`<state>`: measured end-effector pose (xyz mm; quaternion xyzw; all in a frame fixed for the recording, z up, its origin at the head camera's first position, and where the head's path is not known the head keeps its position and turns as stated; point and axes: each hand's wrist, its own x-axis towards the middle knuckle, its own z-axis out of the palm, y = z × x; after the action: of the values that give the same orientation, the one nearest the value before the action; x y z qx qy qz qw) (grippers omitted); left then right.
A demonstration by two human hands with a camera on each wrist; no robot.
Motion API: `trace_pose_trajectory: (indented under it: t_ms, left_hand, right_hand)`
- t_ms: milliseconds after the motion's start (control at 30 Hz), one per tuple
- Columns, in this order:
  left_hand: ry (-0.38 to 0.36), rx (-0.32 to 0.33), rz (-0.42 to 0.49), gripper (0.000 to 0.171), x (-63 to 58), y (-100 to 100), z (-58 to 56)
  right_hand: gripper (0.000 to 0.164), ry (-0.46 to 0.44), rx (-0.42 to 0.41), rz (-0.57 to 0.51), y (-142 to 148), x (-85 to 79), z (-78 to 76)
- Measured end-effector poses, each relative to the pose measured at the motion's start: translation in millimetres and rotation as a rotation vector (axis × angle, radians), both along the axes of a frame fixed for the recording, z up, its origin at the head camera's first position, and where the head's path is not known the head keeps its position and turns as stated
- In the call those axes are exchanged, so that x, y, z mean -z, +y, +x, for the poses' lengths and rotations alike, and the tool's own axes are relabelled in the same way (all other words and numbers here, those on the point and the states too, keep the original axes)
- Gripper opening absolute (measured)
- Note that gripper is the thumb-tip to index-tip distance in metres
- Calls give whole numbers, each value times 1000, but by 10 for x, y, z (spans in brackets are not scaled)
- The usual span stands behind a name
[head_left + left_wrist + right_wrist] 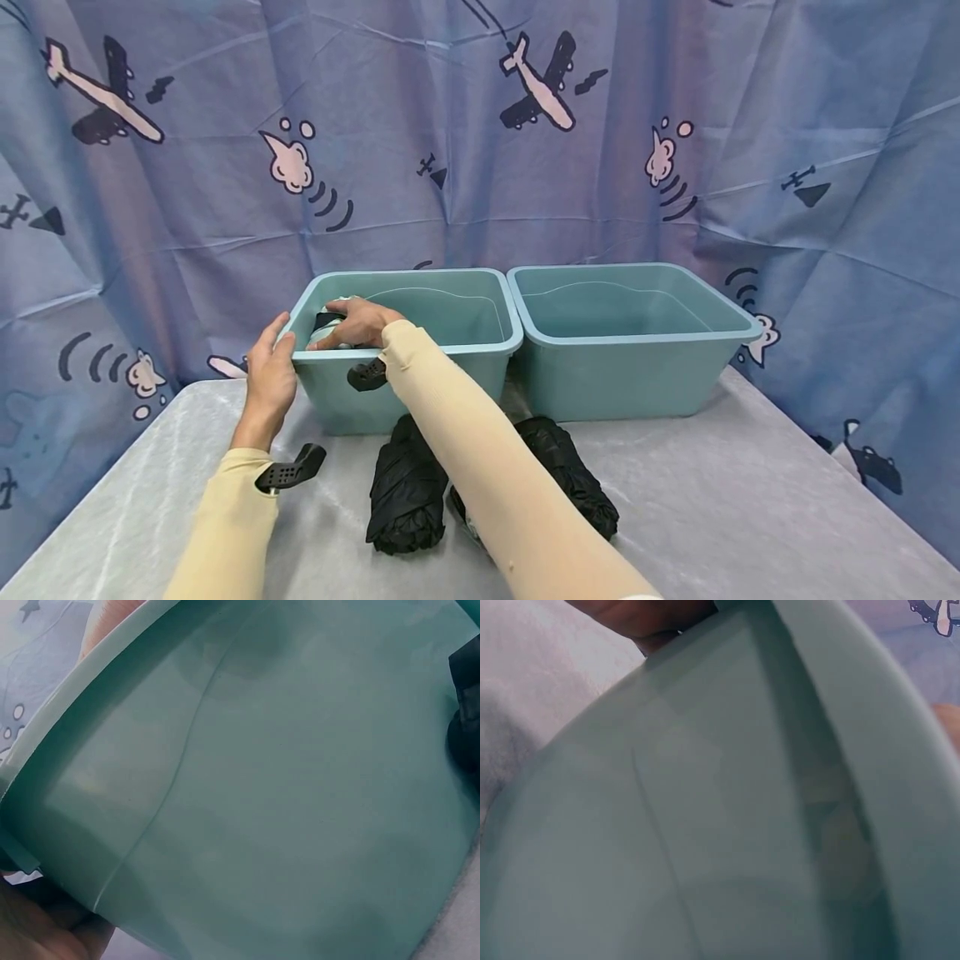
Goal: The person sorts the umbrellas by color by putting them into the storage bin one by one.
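In the head view, my right hand [360,323] reaches over the front rim into the left teal bin [476,371]. It grips a pale green and black bundle [327,322] at the bin's left end; the hand and the front wall hide much of it. My left hand [270,371] rests against the outside of the same bin at its front left corner, fingers fairly straight. The left wrist view shows part of this left hand [45,930] below the rim. In the right wrist view, the bin's wall [705,787] fills most of the frame.
A second teal bin [622,379] stands close against the right side of the first. A rolled black fabric bundle [407,492] lies in front on the grey-white table [720,508]. Another black bundle [573,479] is partly behind my right forearm. A patterned blue curtain [465,100] hangs behind.
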<state>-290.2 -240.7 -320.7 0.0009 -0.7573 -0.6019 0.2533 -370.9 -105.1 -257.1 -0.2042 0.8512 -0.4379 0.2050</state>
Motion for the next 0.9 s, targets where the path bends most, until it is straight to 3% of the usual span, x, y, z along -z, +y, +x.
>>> trace_pose_trajectory:
  t_ms: [567,900]
  left_hand:
    - [19,-12,9,53,5,17,-6]
    - [-5,17,-9,54,-4,-15,15]
  right_hand:
    - [78,-44,-145,107,30,-23,-67]
    - [89,-193,-119,-12,2,-45,-106]
